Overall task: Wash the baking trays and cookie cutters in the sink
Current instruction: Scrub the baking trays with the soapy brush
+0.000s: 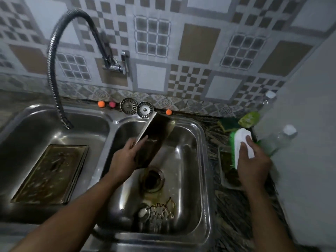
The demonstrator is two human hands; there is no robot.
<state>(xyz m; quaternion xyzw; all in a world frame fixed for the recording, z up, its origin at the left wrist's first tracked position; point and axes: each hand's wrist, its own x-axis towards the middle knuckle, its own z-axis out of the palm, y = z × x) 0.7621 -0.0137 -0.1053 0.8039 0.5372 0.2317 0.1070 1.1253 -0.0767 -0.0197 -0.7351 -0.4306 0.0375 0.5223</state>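
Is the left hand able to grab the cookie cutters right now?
Probably not yet. The left hand grips the tilted baking tray. The cookie cutters lie uncovered in the same basin, so it must let go first.

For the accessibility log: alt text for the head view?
The left hand holds a dark baking tray tilted in the right sink basin while the right hand grips a white-and-green scrub brush. Cookie cutters lie in that basin; another tray sits in the left basin.
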